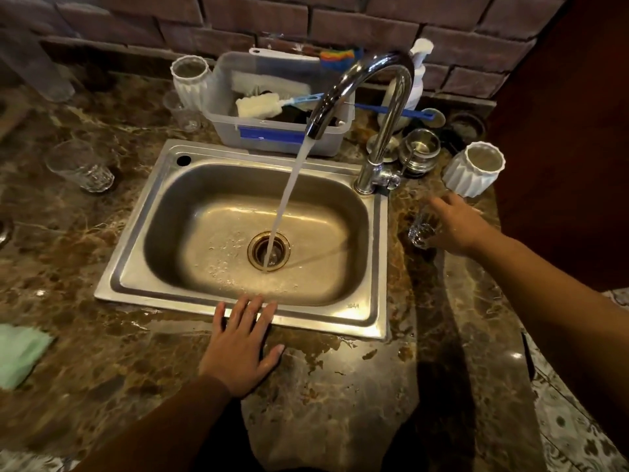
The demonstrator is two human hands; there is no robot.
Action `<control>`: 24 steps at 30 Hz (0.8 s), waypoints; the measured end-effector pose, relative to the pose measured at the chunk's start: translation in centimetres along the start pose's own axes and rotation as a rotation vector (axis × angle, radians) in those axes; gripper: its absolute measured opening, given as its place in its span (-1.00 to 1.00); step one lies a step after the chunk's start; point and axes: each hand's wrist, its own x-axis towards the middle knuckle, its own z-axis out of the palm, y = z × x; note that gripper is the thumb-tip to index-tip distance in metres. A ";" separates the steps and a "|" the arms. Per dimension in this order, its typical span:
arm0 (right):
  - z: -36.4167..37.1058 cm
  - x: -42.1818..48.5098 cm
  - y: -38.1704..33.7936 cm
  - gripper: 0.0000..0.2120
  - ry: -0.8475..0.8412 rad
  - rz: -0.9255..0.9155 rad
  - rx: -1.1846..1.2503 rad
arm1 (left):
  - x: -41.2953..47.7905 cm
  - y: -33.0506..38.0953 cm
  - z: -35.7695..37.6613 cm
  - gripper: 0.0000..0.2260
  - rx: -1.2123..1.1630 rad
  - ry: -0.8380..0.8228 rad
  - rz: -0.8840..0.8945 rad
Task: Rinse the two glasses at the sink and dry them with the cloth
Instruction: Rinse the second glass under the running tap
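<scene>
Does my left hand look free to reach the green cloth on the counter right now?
Probably yes. The left hand lies flat and empty by the sink, and only bare counter lies between it and the green cloth.

Dim, warm light gleams on the steel sink [126,264] and faucet [391,117]; edges bow and blur, corners dark.

You are standing at a home kitchen counter, where a steel sink [323,316] is set into a brown marbled worktop [85,267] and a curved chrome tap [393,107] runs water down the drain. Behind it you have a brick wall [340,25], a plastic tub [231,131] of brushes and sponges and a soap pump bottle [418,83]. A drinking glass [81,166], a white ribbed cup [474,173] and a green cloth [20,352] sit around the basin.
</scene>
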 end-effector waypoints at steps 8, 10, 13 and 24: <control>0.0 -6.0 -7.6 -0.38 0.108 -0.040 -0.018 | -0.2 0.3 -1.2 -0.30 -0.034 0.001 0.024; 0.3 -7.6 -11.5 -0.56 0.005 -0.081 -0.010 | -0.4 0.2 -1.6 -0.31 -0.065 -0.027 0.043; 1.0 -8.4 -17.8 -0.64 -0.146 -0.142 0.004 | -0.7 -1.2 -2.1 -0.34 -0.078 -0.036 0.077; 1.3 -1.2 -41.4 -0.49 -0.120 -0.497 0.130 | -2.7 -19.4 -3.0 -0.39 -0.055 0.018 0.006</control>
